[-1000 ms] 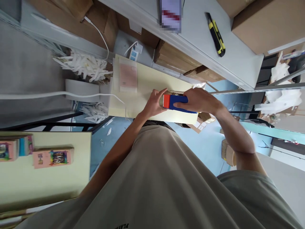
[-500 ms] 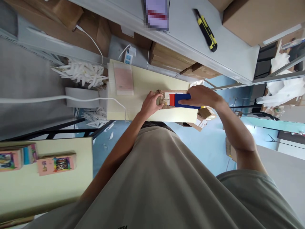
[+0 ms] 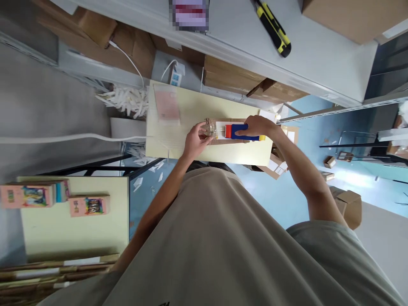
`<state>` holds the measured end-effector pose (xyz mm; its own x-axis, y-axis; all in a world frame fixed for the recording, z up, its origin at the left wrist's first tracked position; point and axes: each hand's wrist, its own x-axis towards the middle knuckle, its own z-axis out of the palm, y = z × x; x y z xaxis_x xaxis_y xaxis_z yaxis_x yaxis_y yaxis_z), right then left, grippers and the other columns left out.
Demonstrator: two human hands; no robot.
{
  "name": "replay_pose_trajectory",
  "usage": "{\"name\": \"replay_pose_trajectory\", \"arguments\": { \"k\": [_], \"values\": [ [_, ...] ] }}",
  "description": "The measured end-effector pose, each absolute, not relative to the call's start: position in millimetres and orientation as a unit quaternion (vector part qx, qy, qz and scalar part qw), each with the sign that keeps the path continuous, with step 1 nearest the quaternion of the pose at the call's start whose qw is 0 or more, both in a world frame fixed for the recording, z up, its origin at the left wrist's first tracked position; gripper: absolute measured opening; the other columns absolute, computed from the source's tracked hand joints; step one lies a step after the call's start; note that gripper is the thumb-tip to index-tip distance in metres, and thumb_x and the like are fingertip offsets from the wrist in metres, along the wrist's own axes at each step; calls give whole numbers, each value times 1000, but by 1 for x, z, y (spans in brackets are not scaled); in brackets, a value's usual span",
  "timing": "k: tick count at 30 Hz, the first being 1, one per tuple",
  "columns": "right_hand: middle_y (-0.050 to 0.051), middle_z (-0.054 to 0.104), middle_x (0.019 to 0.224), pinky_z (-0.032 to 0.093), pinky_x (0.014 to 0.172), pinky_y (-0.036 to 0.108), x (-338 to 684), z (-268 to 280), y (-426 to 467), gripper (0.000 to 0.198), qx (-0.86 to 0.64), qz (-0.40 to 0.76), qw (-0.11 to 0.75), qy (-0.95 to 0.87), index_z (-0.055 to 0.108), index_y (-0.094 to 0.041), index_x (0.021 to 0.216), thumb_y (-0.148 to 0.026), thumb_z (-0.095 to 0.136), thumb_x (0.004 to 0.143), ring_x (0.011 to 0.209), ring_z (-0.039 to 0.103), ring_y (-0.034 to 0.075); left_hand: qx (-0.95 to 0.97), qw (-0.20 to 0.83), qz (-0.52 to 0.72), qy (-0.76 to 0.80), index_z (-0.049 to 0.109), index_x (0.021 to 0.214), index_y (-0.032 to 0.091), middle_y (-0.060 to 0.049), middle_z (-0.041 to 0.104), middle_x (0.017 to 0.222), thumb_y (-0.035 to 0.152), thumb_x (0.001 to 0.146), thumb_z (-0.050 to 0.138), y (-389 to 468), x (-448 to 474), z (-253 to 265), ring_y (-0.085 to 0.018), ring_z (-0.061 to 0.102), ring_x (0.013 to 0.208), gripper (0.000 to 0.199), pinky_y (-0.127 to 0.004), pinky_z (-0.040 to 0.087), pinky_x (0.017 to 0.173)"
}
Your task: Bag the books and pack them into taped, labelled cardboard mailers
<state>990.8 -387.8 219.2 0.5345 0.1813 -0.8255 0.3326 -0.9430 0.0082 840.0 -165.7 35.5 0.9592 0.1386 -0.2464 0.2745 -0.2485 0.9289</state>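
Because the right hand [image 3: 259, 126] is wrapped firmly around a blue, hand-held tape dispenser with a red end [image 3: 245, 138], I read it, from my remote seat, as the tool hand. The dispenser lies lengthwise over a long, narrow brown cardboard parcel [image 3: 220, 142], red end toward the left hand [image 3: 195, 142], an alignment that probably suits tape running along the parcel's length. I can't tell whether it presses on the white paper sheet [image 3: 221, 126] on top.

The left hand's thumb and fingers form a narrow curve at the parcel's left end, touching shiny, crinkled clear tape [image 3: 210, 126]; likely they steady it, though I can't tell how tightly.

The parcel sits between both hands on a pale yellow table [image 3: 191, 104], within easy reach of each. A flat pink sheet [image 3: 167, 104] lies apart, near the table's left end. Beyond, a black-and-yellow cutter [image 3: 274, 29] rests on a grey-white shelf [image 3: 229, 25], seemingly parked off the work surface.
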Motion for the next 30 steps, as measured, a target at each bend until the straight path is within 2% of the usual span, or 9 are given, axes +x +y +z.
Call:
{"name": "replay_pose_trajectory", "arguments": {
  "k": [5,9,17,24,27,30],
  "values": [
    [21,83,100,59,88,43,991,216,-395,68,880,-437,64,173,81,-12,126,-72,78,97,102,80,38,765,565,13,308,81,117,21,-9,83,117,43,99,85,-203,839,39,-20,79,89,29,-33,65,88],
    [21,84,105,60,91,43,990,217,-398,70,877,-437,40,195,79,-12,132,-73,79,97,106,80,39,794,503,65,335,85,104,22,-6,81,106,42,101,82,-217,846,42,-20,77,87,20,-34,64,93],
    [22,84,111,61,91,42,996,212,-412,69,868,-436,6,236,79,-15,133,-74,77,98,111,80,40,813,453,68,360,88,108,22,-5,78,102,36,104,77,-224,851,48,-22,78,96,18,-33,63,95],
    [22,85,108,60,88,43,1000,212,-415,66,861,-447,-6,245,79,-15,129,-74,74,100,106,80,39,825,426,59,366,89,108,22,-4,78,101,34,105,75,-229,854,53,-20,78,95,18,-33,63,96],
    [20,84,100,59,84,40,1002,218,-417,67,854,-463,-19,238,81,-15,122,-77,74,99,99,81,36,826,428,49,365,89,106,22,-4,79,102,34,105,75,-228,855,54,-20,78,94,19,-32,62,95],
    [16,82,87,57,78,39,1005,232,-437,68,841,-493,-34,222,82,-17,107,-84,71,98,86,79,32,824,425,55,372,89,103,21,-5,80,101,33,104,74,-219,855,53,-21,78,96,19,-32,62,95]
  ]
}}
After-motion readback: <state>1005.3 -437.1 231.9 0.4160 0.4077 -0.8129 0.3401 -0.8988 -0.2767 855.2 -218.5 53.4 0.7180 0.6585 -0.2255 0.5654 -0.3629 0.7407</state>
